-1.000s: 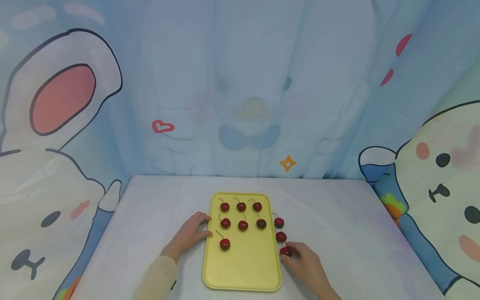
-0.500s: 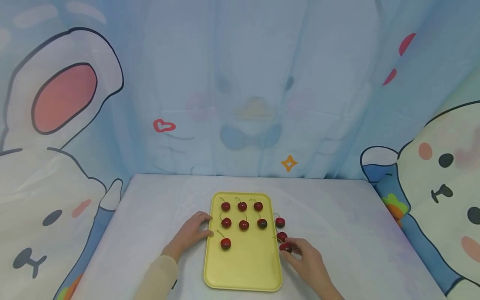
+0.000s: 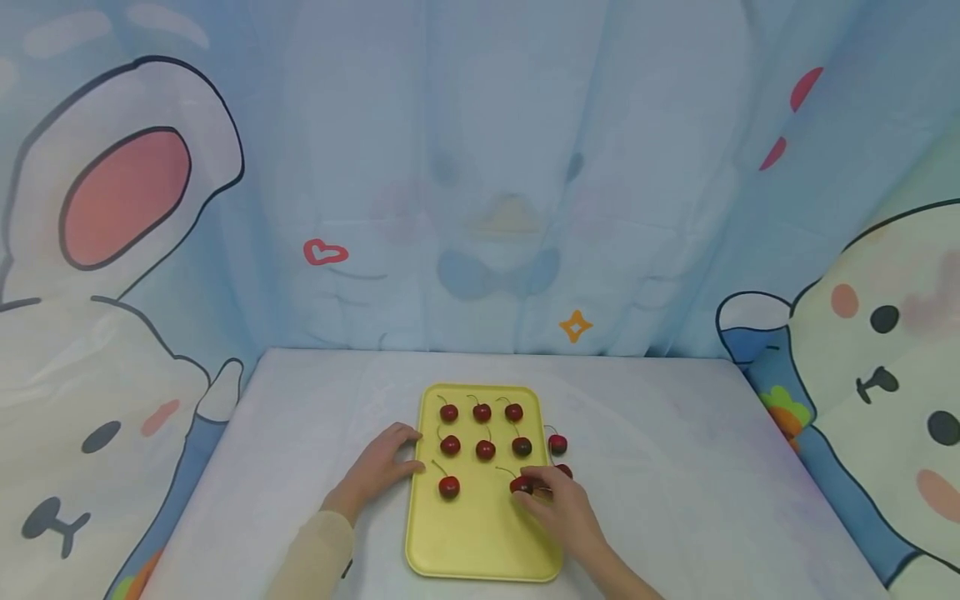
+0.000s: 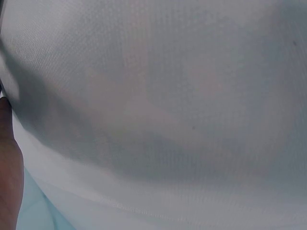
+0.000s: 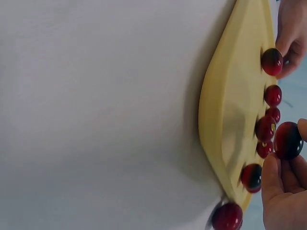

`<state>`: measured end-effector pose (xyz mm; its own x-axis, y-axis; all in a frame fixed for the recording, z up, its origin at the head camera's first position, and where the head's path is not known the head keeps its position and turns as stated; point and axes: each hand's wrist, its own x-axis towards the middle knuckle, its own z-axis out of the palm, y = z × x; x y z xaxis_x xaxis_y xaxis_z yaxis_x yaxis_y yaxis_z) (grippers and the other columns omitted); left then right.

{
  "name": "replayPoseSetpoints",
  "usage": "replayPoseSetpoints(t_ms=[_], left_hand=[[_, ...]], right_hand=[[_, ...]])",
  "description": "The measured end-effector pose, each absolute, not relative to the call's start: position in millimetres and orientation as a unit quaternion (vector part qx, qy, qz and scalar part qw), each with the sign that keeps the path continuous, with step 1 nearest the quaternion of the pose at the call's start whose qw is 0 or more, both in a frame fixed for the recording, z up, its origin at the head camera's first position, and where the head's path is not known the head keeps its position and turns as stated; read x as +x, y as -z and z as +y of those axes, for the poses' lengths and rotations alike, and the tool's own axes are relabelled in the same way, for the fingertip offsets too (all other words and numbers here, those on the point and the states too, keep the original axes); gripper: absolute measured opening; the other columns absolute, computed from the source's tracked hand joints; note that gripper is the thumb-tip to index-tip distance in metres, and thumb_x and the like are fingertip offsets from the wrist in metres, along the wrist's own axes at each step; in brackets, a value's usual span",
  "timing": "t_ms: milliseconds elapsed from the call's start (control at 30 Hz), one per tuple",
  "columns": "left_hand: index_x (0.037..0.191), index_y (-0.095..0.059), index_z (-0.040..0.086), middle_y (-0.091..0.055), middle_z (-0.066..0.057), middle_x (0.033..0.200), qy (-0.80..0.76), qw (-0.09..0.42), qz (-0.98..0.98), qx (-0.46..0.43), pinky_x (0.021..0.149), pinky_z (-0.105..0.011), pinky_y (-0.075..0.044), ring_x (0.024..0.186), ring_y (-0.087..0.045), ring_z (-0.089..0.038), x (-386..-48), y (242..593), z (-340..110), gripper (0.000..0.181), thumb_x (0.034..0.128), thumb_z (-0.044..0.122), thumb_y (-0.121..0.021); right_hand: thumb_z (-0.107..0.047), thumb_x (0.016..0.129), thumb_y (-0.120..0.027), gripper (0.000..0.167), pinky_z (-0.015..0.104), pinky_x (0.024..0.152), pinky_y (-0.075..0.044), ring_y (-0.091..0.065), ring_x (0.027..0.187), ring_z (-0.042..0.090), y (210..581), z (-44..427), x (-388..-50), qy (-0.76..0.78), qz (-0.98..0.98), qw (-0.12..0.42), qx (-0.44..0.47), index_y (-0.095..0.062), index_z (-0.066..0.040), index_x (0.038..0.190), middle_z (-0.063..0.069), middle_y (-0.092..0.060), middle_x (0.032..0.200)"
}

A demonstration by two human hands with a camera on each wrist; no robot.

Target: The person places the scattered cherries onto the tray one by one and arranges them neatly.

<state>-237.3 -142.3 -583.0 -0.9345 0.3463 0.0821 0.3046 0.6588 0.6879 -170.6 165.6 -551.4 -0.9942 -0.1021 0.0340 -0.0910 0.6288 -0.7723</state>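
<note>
Over the right half of a yellow tray (image 3: 480, 542), my right hand (image 3: 562, 508) pinches a dark red cherry (image 3: 521, 485) by its sides, stem pointing left. The right wrist view shows this cherry (image 5: 288, 140) between thumb and fingers, above the tray's surface. My left hand (image 3: 382, 467) touches the tray's left rim with thumb and finger, near a single cherry (image 3: 449, 487). Behind it, several stemmed cherries (image 3: 485, 450) lie in rows. Outside the right rim lie one cherry (image 3: 557, 444) and another (image 3: 564, 472), partly hidden by my right hand.
A white cloth-covered table (image 3: 675, 467) surrounds the tray. Behind it hangs a blue curtain (image 3: 495, 167) printed with cartoon animals. The left wrist view shows mostly pale cloth (image 4: 153, 120).
My right hand has picked up the nearest cherry from beside the tray and carried it left across the rim. The left hand has stayed at the tray's left edge.
</note>
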Motion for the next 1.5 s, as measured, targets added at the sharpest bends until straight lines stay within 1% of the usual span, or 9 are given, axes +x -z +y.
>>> replayPoseSetpoints(t_ms=[267, 467, 633, 867, 1000, 1233, 1333, 1500], left_hand=[[0.123, -0.060, 0.006, -0.057, -0.005, 0.122, -0.373, 0.025, 0.909, 0.184, 0.108, -0.042, -0.042, 0.120, -0.053, -0.024, -237.2, 583.4, -142.7, 0.044, 0.0853, 0.023, -0.076], [0.123, -0.060, 0.006, -0.057, -0.005, 0.122, -0.370, 0.025, 0.910, 0.183, 0.108, -0.043, -0.042, 0.119, -0.053, -0.025, -237.2, 583.1, -142.6, 0.044, 0.0853, 0.023, -0.076], [0.123, -0.060, 0.006, -0.057, -0.005, 0.122, -0.369, 0.024, 0.911, 0.183, 0.108, -0.042, -0.042, 0.119, -0.053, -0.024, -236.9, 582.5, -142.9, 0.045, 0.0853, 0.023, -0.076], [0.123, -0.060, 0.004, -0.058, -0.006, 0.122, -0.369, 0.019, 0.910, 0.190, 0.107, -0.043, -0.042, 0.118, -0.054, -0.026, -237.5, 582.8, -143.5, 0.044, 0.0854, 0.022, -0.076], [0.123, -0.060, 0.004, -0.057, -0.006, 0.122, -0.369, 0.023, 0.910, 0.188, 0.107, -0.043, -0.042, 0.119, -0.054, -0.025, -237.8, 583.8, -143.5, 0.045, 0.0854, 0.023, -0.076], [0.124, -0.060, 0.006, -0.057, -0.005, 0.123, -0.371, 0.034, 0.911, 0.177, 0.109, -0.042, -0.041, 0.120, -0.053, -0.024, -237.6, 582.9, -142.9, 0.045, 0.0853, 0.023, -0.076], [0.124, -0.060, 0.006, -0.057, -0.005, 0.123, -0.371, 0.033, 0.911, 0.178, 0.109, -0.043, -0.041, 0.120, -0.053, -0.025, -237.1, 582.4, -142.5, 0.045, 0.0855, 0.023, -0.076], [0.124, -0.060, 0.004, -0.057, -0.007, 0.123, -0.370, 0.030, 0.910, 0.183, 0.108, -0.043, -0.042, 0.120, -0.053, -0.026, -235.4, 580.2, -142.5, 0.044, 0.0861, 0.021, -0.075]], right_hand=[[-0.020, 0.083, -0.078, 0.032, 0.033, 0.083, -0.057, -0.064, 0.094, 0.016, 563.9, 140.2, -182.6, 0.403, 0.910, 0.006, -0.091, -0.070, -0.007, 0.111, 0.003, -0.068, 0.105], [-0.019, 0.082, -0.079, 0.033, 0.031, 0.079, -0.056, -0.061, 0.091, 0.014, 570.0, 131.6, -187.5, 0.392, 0.914, 0.010, -0.104, -0.069, -0.006, 0.111, 0.002, -0.067, 0.102], [-0.018, 0.082, -0.079, 0.032, 0.030, 0.079, -0.056, -0.061, 0.090, 0.014, 574.6, 129.5, -188.9, 0.378, 0.919, 0.000, -0.115, -0.069, -0.007, 0.110, 0.000, -0.067, 0.101], [-0.016, 0.081, -0.078, 0.032, 0.035, 0.082, -0.056, -0.063, 0.093, 0.017, 575.7, 126.5, -189.8, 0.367, 0.921, -0.012, -0.130, -0.068, -0.006, 0.110, 0.003, -0.067, 0.102], [-0.017, 0.082, -0.078, 0.033, 0.035, 0.082, -0.056, -0.063, 0.094, 0.018, 575.7, 126.2, -189.5, 0.360, 0.923, -0.010, -0.132, -0.067, -0.005, 0.111, 0.004, -0.066, 0.103], [-0.022, 0.083, -0.078, 0.037, 0.037, 0.087, -0.056, -0.063, 0.098, 0.018, 572.4, 131.8, -187.7, 0.378, 0.920, -0.002, -0.103, -0.067, -0.005, 0.114, 0.003, -0.067, 0.106], [-0.023, 0.084, -0.078, 0.037, 0.038, 0.087, -0.055, -0.063, 0.098, 0.018, 566.9, 139.7, -185.3, 0.384, 0.919, -0.003, -0.085, -0.067, -0.006, 0.114, 0.003, -0.066, 0.107], [-0.020, 0.085, -0.077, 0.037, 0.034, 0.087, -0.056, -0.063, 0.099, 0.018, 556.4, 162.4, -181.4, 0.398, 0.916, -0.012, -0.050, -0.066, -0.004, 0.116, 0.005, -0.066, 0.110]])
